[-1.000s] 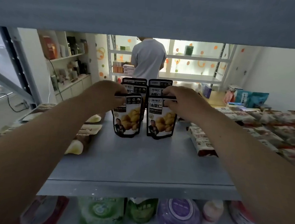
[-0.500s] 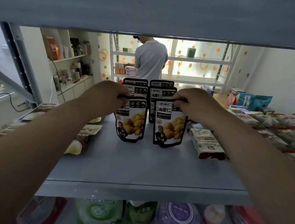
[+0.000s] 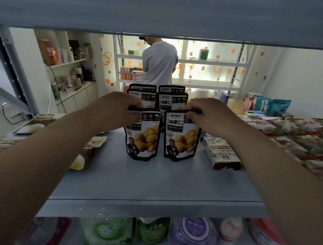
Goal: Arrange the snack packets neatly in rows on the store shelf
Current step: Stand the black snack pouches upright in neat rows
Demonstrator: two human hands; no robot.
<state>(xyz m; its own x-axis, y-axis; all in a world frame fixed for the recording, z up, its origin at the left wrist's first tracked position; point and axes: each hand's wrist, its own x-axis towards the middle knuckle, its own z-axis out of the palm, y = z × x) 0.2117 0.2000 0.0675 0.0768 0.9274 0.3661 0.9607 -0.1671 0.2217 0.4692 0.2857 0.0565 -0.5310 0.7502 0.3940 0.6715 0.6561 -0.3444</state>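
left hand (image 3: 117, 109) pinches the top edge of the left front packet (image 3: 142, 138), fingers curled over it. right hand (image 3: 205, 114) pinches the top edge of the right front packet (image 3: 181, 139) in the same way. both packets stand upright directly below the hands, bases on the shelf (image 3: 152, 183), side by side with a narrow gap between them. just beyond the knuckles stand two further rows of matching packets (image 3: 170, 99).

compared with a second ago: both grips unchanged; the front pair sits slightly nearer the shelf's front edge.

appearance: black-bordered stand-up pouches with a white panel, pictured yellow kernels, a small portrait at lower left and chinese lettering.
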